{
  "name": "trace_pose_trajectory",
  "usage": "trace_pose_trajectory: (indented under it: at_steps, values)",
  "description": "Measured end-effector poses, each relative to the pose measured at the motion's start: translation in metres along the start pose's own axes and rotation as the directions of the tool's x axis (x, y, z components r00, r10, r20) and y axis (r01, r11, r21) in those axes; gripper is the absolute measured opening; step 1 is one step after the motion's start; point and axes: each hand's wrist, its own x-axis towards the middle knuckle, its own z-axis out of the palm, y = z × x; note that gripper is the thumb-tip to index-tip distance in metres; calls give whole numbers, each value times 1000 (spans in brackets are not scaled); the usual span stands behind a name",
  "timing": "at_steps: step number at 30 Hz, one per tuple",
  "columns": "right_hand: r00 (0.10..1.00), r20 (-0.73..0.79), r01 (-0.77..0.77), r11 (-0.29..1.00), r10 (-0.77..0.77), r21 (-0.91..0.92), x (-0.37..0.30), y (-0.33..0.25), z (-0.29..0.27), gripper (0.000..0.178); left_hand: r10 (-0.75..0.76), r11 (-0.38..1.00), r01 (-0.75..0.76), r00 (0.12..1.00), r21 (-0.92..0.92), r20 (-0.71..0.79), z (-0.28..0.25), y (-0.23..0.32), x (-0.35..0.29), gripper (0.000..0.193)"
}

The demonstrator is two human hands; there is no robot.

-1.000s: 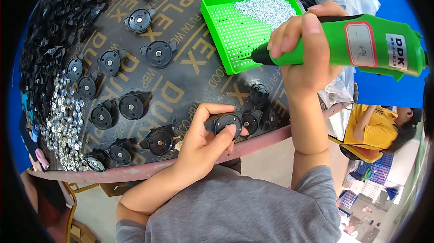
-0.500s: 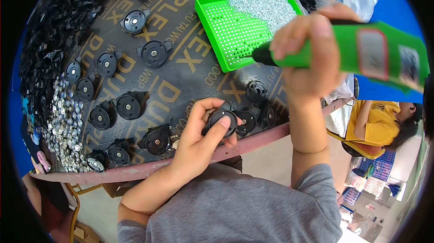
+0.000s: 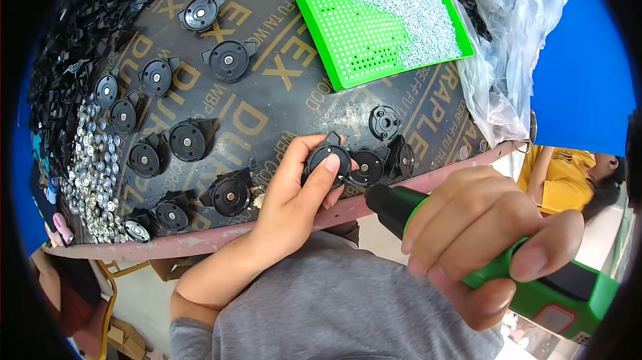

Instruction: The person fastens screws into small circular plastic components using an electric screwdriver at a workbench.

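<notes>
My left hand (image 3: 284, 203) holds a round black plastic part (image 3: 322, 152) with a pointed tab, its thumb pressed on the face. In my right hand (image 3: 478, 226), the fingers wrap round a green and black electric screwdriver (image 3: 396, 210). Its nose points left at the part, close beside it; whether a screw sits on the bit is too small to tell. Just right of the left hand lie another black part (image 3: 367, 168) and a tilted one (image 3: 404, 158). Behind them is a smaller black disc (image 3: 385, 122). A perforated green tray (image 3: 374, 77) holds small silver screws (image 3: 435, 25).
Several black round parts (image 3: 187, 140) with metal centres stand across the left of the dark tabletop (image 3: 267, 109). Silver metal pieces (image 3: 97, 183) and black parts (image 3: 63, 59) are heaped at far left. A clear plastic bag (image 3: 511, 39) lies at right; beyond sits a person in yellow (image 3: 558, 183).
My right hand has brought the screwdriver from the green tray down toward me, its nose now near the held part. The left hand keeps its hold. The whole view has shifted slightly.
</notes>
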Motion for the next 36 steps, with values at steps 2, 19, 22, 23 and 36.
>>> trace_pose_trajectory:
  at_steps: [2, 19, 22, 23, 36]
  values:
    - [995, -103, 16, 1000, -18, -21, -2, 1, 5, 29, -7, 1000, 7, 1000, 3, 4, 1, 0, 0, 28]
    - [993, 86, 65, 983, -81, 174, 17, 6, -15, 29, 155, 917, -163, 987, 365, 53, 6, -6, 3, 29]
    - [995, -48, 97, 991, -93, 88, 28, -1, -19, 23, 370, 581, -337, 920, 741, 129, 11, 7, -12, 58]
    - [986, -130, 109, 993, -104, 33, 30, 5, -22, 25, 316, 472, -246, 944, 846, 98, 14, 20, -21, 65]
    - [872, -483, 25, 993, -79, -117, 51, 99, -32, 16, 423, -225, 60, 905, 972, 42, -25, 59, -62, 49]
